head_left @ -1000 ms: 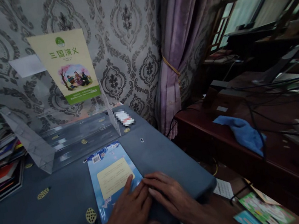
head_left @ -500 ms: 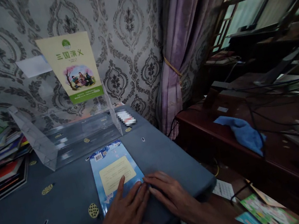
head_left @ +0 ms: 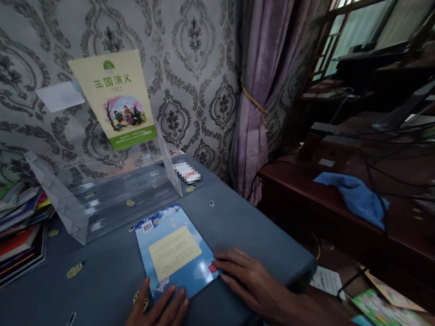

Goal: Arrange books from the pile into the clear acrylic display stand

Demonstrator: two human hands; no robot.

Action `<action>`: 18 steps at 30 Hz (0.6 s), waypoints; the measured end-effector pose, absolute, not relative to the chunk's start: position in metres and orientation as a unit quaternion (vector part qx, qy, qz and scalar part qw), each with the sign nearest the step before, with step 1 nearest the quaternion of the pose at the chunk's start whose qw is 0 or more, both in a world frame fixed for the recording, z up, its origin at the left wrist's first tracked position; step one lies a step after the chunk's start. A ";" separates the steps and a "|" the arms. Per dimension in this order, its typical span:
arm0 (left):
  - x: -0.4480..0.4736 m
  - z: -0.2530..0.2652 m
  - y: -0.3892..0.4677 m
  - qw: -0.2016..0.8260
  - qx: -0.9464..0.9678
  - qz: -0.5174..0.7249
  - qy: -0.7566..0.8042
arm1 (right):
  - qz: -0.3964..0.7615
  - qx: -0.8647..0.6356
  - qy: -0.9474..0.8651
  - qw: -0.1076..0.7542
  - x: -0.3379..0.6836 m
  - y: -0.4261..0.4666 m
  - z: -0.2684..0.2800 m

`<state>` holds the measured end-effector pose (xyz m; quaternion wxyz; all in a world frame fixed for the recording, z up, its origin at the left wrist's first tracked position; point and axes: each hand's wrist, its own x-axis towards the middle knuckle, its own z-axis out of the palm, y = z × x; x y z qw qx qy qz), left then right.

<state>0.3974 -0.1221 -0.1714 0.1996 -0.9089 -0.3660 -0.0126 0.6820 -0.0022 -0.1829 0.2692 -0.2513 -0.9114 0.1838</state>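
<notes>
A blue book (head_left: 175, 248) with a cream text panel and a barcode lies flat on the grey-blue tabletop (head_left: 235, 221). My left hand (head_left: 154, 318) is open, palm down with fingers spread, its fingertips at the book's near left corner. On the opposite side, my right hand (head_left: 249, 277) is open too, its fingertips resting by the book's lower right corner, near a small red mark. Behind the book stands a clear acrylic rack (head_left: 61, 203) with a cream and green book (head_left: 123, 101) upright on its top tier.
At the left sits a stack of books (head_left: 8, 237). A small pixelated item (head_left: 187, 172) lies right of the rack. Beyond the table's right edge are a dark red desk (head_left: 288, 184) with a blue cloth (head_left: 357, 198) and cables, and books (head_left: 383, 307) lower down.
My left hand has slid left and toward me, off the middle of the blue book to its near left corner, uncovering the lower part. My right hand stays near the right corner. The view has shifted slightly.
</notes>
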 end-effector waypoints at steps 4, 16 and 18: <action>0.388 -0.163 -0.136 0.238 -0.897 -0.016 -0.373 | 0.151 -0.254 -0.915 0.274 0.679 -0.005 -0.179; 0.375 -0.176 -0.149 0.302 -0.873 -0.102 -0.370 | 0.185 0.000 -0.978 0.095 0.634 -0.024 -0.144; 0.374 -0.178 -0.151 0.294 -0.871 -0.110 -0.378 | 0.176 0.017 -0.981 0.081 0.627 -0.021 -0.143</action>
